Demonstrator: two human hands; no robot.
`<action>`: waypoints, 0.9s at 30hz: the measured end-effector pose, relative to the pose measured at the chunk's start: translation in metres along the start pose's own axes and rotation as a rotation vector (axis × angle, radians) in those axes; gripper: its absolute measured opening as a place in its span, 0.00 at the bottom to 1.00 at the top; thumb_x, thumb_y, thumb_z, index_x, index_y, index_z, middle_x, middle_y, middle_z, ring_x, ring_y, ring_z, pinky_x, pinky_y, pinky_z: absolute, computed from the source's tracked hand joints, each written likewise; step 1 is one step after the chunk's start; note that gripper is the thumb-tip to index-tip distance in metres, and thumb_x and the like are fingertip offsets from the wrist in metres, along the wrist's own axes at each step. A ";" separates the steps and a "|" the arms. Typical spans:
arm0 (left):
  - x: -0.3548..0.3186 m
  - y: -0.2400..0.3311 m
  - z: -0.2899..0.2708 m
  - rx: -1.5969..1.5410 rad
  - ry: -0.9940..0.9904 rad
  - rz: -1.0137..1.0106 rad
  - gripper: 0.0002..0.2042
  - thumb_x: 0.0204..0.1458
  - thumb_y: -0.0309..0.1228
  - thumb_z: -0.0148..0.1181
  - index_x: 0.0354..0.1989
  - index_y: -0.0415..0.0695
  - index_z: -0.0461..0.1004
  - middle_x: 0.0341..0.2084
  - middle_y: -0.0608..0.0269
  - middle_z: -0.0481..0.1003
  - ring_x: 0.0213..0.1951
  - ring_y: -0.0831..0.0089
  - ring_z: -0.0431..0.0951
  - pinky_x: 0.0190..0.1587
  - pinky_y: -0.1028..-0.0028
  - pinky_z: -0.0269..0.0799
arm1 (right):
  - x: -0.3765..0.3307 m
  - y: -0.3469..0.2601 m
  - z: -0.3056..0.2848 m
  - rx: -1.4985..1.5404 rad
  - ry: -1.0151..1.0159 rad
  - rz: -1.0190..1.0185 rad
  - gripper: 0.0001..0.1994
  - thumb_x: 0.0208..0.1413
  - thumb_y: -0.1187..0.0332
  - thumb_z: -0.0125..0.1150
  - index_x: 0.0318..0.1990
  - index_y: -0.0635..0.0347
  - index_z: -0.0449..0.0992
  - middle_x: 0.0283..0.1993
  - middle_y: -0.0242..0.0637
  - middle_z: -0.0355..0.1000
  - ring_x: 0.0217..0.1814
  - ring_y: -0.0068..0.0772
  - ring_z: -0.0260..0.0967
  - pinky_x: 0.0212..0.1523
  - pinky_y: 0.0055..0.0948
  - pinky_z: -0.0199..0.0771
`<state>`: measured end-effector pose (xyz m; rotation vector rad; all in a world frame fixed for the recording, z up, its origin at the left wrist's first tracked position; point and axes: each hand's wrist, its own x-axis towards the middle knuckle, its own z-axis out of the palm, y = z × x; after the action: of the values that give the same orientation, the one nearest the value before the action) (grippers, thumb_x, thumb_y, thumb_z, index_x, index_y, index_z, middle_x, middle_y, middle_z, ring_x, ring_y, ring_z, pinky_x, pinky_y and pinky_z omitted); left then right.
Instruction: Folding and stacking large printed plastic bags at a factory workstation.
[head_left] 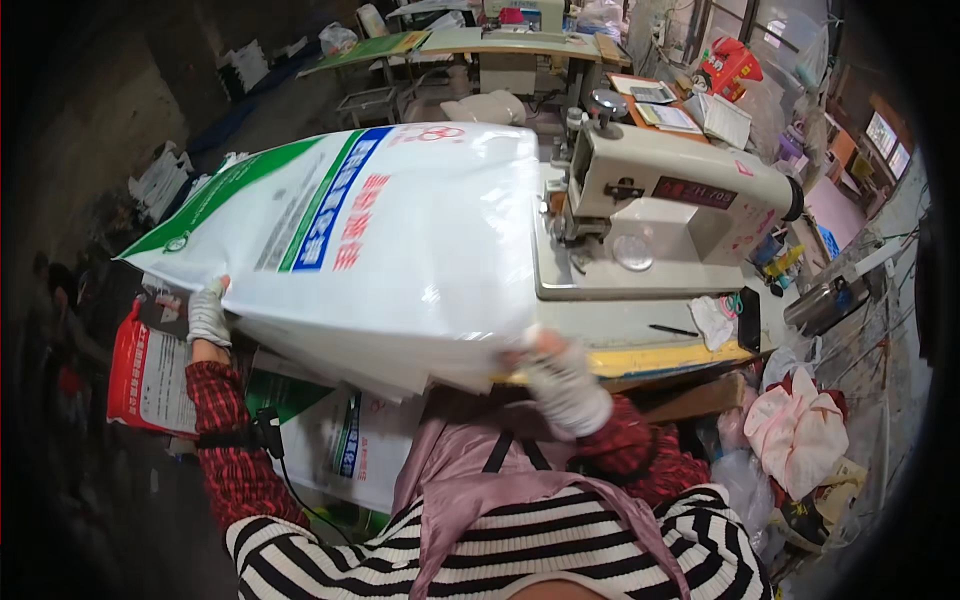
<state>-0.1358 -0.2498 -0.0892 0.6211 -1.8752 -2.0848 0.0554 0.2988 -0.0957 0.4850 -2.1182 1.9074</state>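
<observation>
A thick stack of large white woven sacks [390,240] with green and blue stripes and red print lies across the sewing table [640,340], overhanging its left side. My left hand [208,312], in a white glove, grips the stack's near left edge. At the stack's near right corner, by the table's front edge, my gloved right hand [560,375] holds on. A cream industrial sewing machine [670,205] stands just right of the stack, its head touching the sacks' right edge.
More printed sacks [340,440] lie below the table by my legs, and a red-and-white sack [150,375] sits at the left. A black pen [672,330] and a crumpled cloth [715,320] rest on the table. Bundled pink cloth [795,425] lies at the right; cluttered desks stand behind.
</observation>
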 end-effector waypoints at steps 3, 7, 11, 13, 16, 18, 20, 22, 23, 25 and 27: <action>-0.008 -0.060 -0.047 -0.306 0.059 -0.139 0.24 0.51 0.40 0.61 0.54 0.38 0.68 0.46 0.51 0.74 0.49 0.58 0.73 0.53 0.58 0.69 | -0.015 0.009 0.031 -0.408 -0.577 0.086 0.08 0.53 0.71 0.58 0.41 0.57 0.76 0.35 0.42 0.75 0.38 0.45 0.74 0.40 0.35 0.74; -0.097 -0.104 0.007 -0.702 -0.092 -0.233 0.32 0.49 0.52 0.63 0.58 0.43 0.66 0.53 0.53 0.71 0.56 0.55 0.69 0.58 0.51 0.67 | 0.004 -0.038 0.024 -0.718 -0.875 0.047 0.10 0.51 0.63 0.59 0.38 0.56 0.75 0.35 0.45 0.74 0.40 0.45 0.74 0.42 0.42 0.73; -0.233 -0.140 0.069 -0.842 -0.407 -0.442 0.40 0.44 0.55 0.66 0.61 0.43 0.61 0.59 0.55 0.65 0.59 0.54 0.66 0.61 0.52 0.64 | 0.009 -0.077 0.041 -0.571 -0.603 -0.208 0.18 0.48 0.61 0.61 0.46 0.57 0.72 0.46 0.44 0.71 0.52 0.44 0.69 0.55 0.46 0.65; -0.276 -0.160 0.093 -0.893 -0.656 -0.499 0.35 0.46 0.58 0.61 0.57 0.45 0.65 0.56 0.51 0.67 0.60 0.52 0.65 0.60 0.50 0.63 | 0.009 -0.056 0.060 -0.646 -0.554 -0.397 0.22 0.47 0.61 0.62 0.50 0.57 0.71 0.52 0.46 0.69 0.57 0.45 0.65 0.60 0.46 0.60; -0.310 -0.161 0.120 -0.890 -0.691 -0.614 0.30 0.51 0.59 0.56 0.49 0.45 0.71 0.51 0.47 0.71 0.58 0.52 0.66 0.58 0.48 0.65 | 0.000 0.024 0.088 -0.766 -0.557 -0.566 0.26 0.45 0.63 0.62 0.55 0.57 0.69 0.61 0.52 0.62 0.65 0.51 0.58 0.66 0.43 0.55; -0.314 -0.157 0.122 -0.827 -0.646 -0.660 0.28 0.52 0.58 0.56 0.46 0.43 0.72 0.51 0.47 0.71 0.57 0.53 0.68 0.57 0.48 0.66 | -0.007 0.048 0.105 -0.686 -0.680 -0.345 0.26 0.44 0.65 0.61 0.55 0.58 0.69 0.61 0.53 0.62 0.65 0.51 0.59 0.65 0.42 0.57; -0.307 -0.165 0.113 -0.653 -0.416 -0.752 0.24 0.55 0.52 0.55 0.47 0.41 0.71 0.50 0.49 0.73 0.52 0.57 0.74 0.54 0.51 0.70 | -0.015 0.053 0.105 -0.603 -0.615 -0.393 0.20 0.45 0.70 0.57 0.49 0.58 0.72 0.55 0.49 0.67 0.60 0.50 0.63 0.61 0.41 0.61; -0.309 -0.152 0.105 -0.532 -0.472 -0.708 0.22 0.58 0.46 0.53 0.51 0.40 0.69 0.48 0.53 0.75 0.47 0.58 0.77 0.51 0.54 0.74 | -0.011 0.051 0.088 -0.264 -0.787 -0.300 0.13 0.44 0.73 0.55 0.40 0.59 0.73 0.47 0.44 0.71 0.53 0.46 0.67 0.57 0.38 0.66; -0.310 -0.143 0.102 -0.482 -0.381 -0.691 0.21 0.57 0.43 0.53 0.52 0.41 0.69 0.46 0.54 0.76 0.46 0.58 0.78 0.49 0.55 0.75 | -0.005 0.041 0.072 -0.091 -0.650 -0.304 0.07 0.44 0.75 0.54 0.33 0.60 0.72 0.40 0.41 0.71 0.48 0.43 0.69 0.52 0.39 0.69; -0.312 -0.125 0.107 -0.425 -0.195 -0.682 0.15 0.56 0.38 0.56 0.47 0.43 0.70 0.38 0.60 0.77 0.41 0.61 0.78 0.45 0.54 0.77 | 0.000 0.068 0.053 -0.591 -0.519 -0.188 0.05 0.47 0.72 0.56 0.34 0.55 0.74 0.38 0.39 0.72 0.43 0.46 0.71 0.44 0.41 0.72; -0.309 -0.130 0.103 -0.388 -0.168 -0.628 0.12 0.56 0.37 0.56 0.44 0.45 0.71 0.35 0.62 0.76 0.40 0.62 0.78 0.45 0.54 0.77 | 0.013 0.088 0.035 -0.778 -0.232 -0.117 0.18 0.50 0.60 0.58 0.48 0.56 0.74 0.51 0.52 0.68 0.59 0.58 0.61 0.63 0.49 0.55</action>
<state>0.0956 0.0018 -0.1691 1.0578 -1.3855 -2.8709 0.0093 0.2703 -0.1741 0.6395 -2.6654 0.8687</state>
